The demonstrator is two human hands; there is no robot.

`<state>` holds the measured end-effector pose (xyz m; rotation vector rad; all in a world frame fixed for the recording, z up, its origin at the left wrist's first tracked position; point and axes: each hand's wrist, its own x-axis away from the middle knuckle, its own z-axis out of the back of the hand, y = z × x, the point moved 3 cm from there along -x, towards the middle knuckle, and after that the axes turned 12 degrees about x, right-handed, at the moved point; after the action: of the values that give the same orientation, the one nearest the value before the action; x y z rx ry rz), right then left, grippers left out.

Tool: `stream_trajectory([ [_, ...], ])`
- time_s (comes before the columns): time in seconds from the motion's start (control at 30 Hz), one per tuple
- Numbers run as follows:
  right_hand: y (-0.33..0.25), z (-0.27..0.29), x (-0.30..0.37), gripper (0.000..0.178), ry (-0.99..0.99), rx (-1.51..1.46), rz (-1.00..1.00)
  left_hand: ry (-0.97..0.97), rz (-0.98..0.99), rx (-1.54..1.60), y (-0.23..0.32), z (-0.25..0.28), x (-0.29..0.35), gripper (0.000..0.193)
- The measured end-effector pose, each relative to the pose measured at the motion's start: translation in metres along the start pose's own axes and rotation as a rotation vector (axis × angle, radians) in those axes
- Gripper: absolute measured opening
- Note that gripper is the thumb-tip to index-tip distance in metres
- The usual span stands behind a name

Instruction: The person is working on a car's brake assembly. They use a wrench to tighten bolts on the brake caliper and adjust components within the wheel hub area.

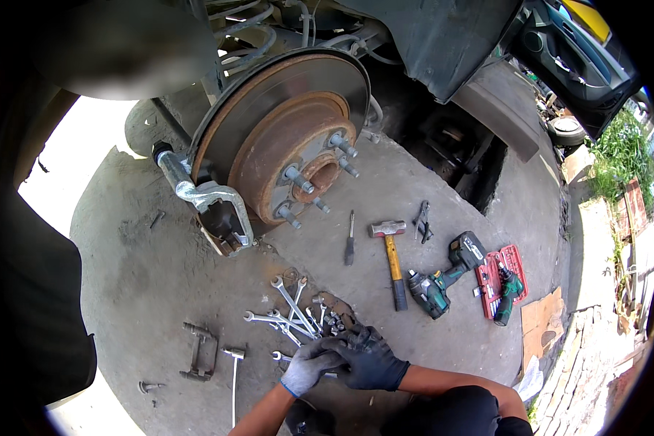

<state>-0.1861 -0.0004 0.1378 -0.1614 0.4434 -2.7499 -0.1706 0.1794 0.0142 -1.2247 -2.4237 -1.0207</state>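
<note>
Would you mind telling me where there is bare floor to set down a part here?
Bare floor lies between the caliper bracket and brake disc, and between the screwdriver and hammer. It is crowded at the wrenches by both hands, left and right.

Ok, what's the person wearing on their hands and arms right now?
Both hands are gloved. The left hand wears a grey knit work glove with a blue edge at the cuff. The right hand wears a black glove with a darker coated look. Both forearms are bare, with no sleeves reaching them in view. No watch or bands show.
</note>
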Motion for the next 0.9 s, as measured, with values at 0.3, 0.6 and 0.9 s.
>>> stream_trajectory([
  [0.3, -0.061, 0.038, -0.057, 0.061, 0.061, -0.163, 0.109, 0.464, -0.468, 0.231, 0.073, 0.062, 0.046, 0.04],
  [0.6, 0.089, -0.063, -0.102, 0.047, -0.107, 0.039, 0.02, 0.482, -0.563, 0.209, 0.112, 0.026, 0.112, 0.043],
  [0.9, 0.116, -0.065, -0.103, 0.039, -0.1, -0.015, -0.126, 0.538, -0.511, -0.007, 0.088, -0.002, 0.127, 0.042],
])
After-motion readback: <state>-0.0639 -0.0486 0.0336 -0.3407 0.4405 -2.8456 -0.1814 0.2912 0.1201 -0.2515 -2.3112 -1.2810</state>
